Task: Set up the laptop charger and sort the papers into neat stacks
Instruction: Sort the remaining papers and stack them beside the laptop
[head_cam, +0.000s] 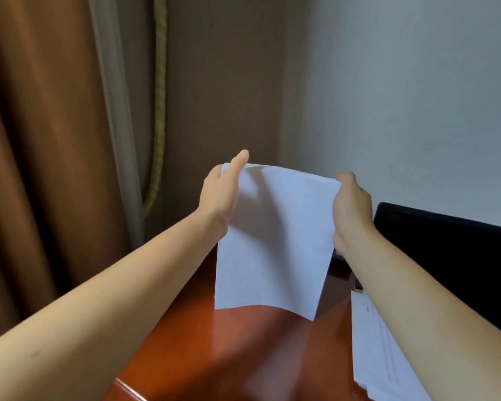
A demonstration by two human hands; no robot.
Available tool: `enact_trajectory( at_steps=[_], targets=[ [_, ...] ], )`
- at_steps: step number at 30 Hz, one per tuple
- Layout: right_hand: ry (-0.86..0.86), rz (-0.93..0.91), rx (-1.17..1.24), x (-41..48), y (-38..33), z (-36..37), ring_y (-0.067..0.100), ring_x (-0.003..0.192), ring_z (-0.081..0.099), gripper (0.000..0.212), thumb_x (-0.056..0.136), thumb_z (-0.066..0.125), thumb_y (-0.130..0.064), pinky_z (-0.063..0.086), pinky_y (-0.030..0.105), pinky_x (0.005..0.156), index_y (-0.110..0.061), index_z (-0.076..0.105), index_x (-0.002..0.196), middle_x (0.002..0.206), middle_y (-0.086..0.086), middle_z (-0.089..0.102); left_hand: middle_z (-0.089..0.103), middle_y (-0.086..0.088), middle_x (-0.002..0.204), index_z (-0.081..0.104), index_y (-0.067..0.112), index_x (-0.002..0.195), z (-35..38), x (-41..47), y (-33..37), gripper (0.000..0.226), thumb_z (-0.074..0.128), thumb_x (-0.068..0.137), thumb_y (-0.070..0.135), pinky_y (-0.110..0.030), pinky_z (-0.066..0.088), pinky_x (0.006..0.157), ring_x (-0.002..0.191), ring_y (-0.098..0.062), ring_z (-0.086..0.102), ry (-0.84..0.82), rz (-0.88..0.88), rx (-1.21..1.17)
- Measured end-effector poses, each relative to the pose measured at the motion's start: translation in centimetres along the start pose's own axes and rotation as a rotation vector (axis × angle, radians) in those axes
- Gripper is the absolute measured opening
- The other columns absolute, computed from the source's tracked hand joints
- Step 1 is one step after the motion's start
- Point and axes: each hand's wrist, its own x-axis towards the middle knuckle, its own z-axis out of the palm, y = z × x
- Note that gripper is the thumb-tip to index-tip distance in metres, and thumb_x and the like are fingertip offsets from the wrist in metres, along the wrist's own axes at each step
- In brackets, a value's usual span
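Sorting looks partly done and no charger is visible. One glossy reddish-brown wooden desk (243,357) carries one black open laptop (446,256) and one loose pile of white papers (382,357). One white sheet (272,241) hangs above it, pinched by left hand (220,198) and right hand (352,209).

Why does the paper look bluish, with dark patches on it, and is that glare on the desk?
Head view: the held sheet carries soft shadows below the left hand; right hand grips the other corner. The wooden desk shows a pale sheen; the wide lens bends the forearms.
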Motion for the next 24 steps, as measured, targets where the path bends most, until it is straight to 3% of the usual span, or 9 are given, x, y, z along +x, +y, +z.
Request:
enact_trajectory(
  at_steps=[3,4,5,8,11,16,20,22,24],
  targets=[
    [-0.068,-0.061,-0.104,-0.7,0.5,-0.5,0.021,0.090,0.062,0.038,0.090,0.048,-0.063,0.048,0.034,0.084,-0.025,0.056,0.089,0.097,0.001,0.064,0.064,-0.001,0.109,0.061,0.021,0.112,-0.7,-0.9,-1.1,0.038,0.057,0.081,0.042,-0.031,0.051,0.075,0.093,-0.016,0.064,-0.035,0.115,0.005],
    [-0.101,-0.112,-0.119,-1.0,1.0,-0.8,0.021,0.110,0.062,0.038,0.088,0.052,-0.064,0.050,0.037,0.093,-0.028,0.058,0.098,0.114,0.005,0.064,0.062,0.000,0.106,0.059,0.020,0.116,-0.9,-1.2,-1.5,0.034,0.054,0.084,0.032,-0.029,0.048,0.071,0.089,-0.015,0.061,-0.051,0.130,0.023],
    [-0.143,-0.161,-0.112,-1.2,1.8,-1.2,0.017,0.107,0.064,0.034,0.087,0.058,-0.061,0.052,0.038,0.094,-0.032,0.059,0.105,0.110,-0.001,0.067,0.061,0.000,0.107,0.057,0.019,0.118,-1.1,-1.3,-2.0,0.031,0.052,0.088,0.025,-0.028,0.047,0.068,0.089,-0.015,0.061,-0.060,0.129,0.041],
    [-0.194,-0.182,-0.046,-1.3,5.1,-2.4,0.016,0.102,0.070,0.037,0.088,0.072,-0.023,0.056,0.037,0.087,-0.025,0.056,0.121,0.111,-0.002,0.071,0.062,-0.001,0.117,0.054,0.027,0.122,-1.8,-1.5,-4.0,0.028,0.051,0.095,0.023,-0.030,0.048,0.072,0.100,-0.017,0.063,-0.070,0.113,0.096],
    [-0.165,-0.133,-0.176,-1.2,8.5,-3.2,0.017,0.097,0.071,0.036,0.083,0.072,-0.004,0.056,0.033,0.079,-0.024,0.062,0.112,0.100,-0.007,0.074,0.060,0.004,0.122,0.051,0.034,0.125,-2.2,-1.9,-6.5,0.024,0.050,0.101,0.033,-0.032,0.050,0.080,0.108,-0.015,0.061,-0.071,0.099,0.172],
    [-0.225,-0.086,-0.212,-0.9,10.9,-3.9,0.012,0.097,0.072,0.023,0.086,0.075,-0.006,0.055,0.032,0.083,-0.022,0.070,0.102,0.099,-0.010,0.076,0.066,0.001,0.116,0.053,0.027,0.126,-3.1,-2.6,-9.7,0.024,0.050,0.102,0.030,-0.036,0.056,0.088,0.103,-0.018,0.066,-0.047,-0.026,0.218],
    [-0.202,-0.132,-0.280,-0.7,10.7,-3.8,0.003,0.092,0.069,0.021,0.091,0.071,-0.010,0.056,0.021,0.078,-0.019,0.067,0.109,0.094,-0.016,0.072,0.065,0.001,0.115,0.052,0.022,0.127,-3.3,-2.6,-10.2,0.025,0.053,0.102,0.025,-0.024,0.049,0.071,0.097,-0.012,0.064,-0.064,-0.076,0.250],
    [-0.203,-0.206,-0.319,-0.9,10.0,-3.4,-0.009,0.083,0.066,0.023,0.092,0.068,-0.008,0.049,0.005,0.066,-0.019,0.064,0.113,0.092,-0.021,0.068,0.064,0.003,0.117,0.047,0.020,0.139,-3.5,-1.8,-9.7,0.041,0.058,0.100,0.024,-0.022,0.047,0.069,0.097,-0.010,0.063,-0.054,-0.065,0.304],
    [-0.193,-0.329,-0.415,-1.0,8.8,-3.0,-0.003,0.081,0.064,0.026,0.093,0.065,-0.006,0.043,0.002,0.063,-0.018,0.061,0.116,0.094,-0.017,0.065,0.059,0.000,0.133,0.031,0.023,0.155,-4.0,-0.6,-8.6,0.071,0.067,0.095,0.026,-0.025,0.052,0.085,0.114,-0.013,0.062,0.027,0.008,0.370]
  ],
)
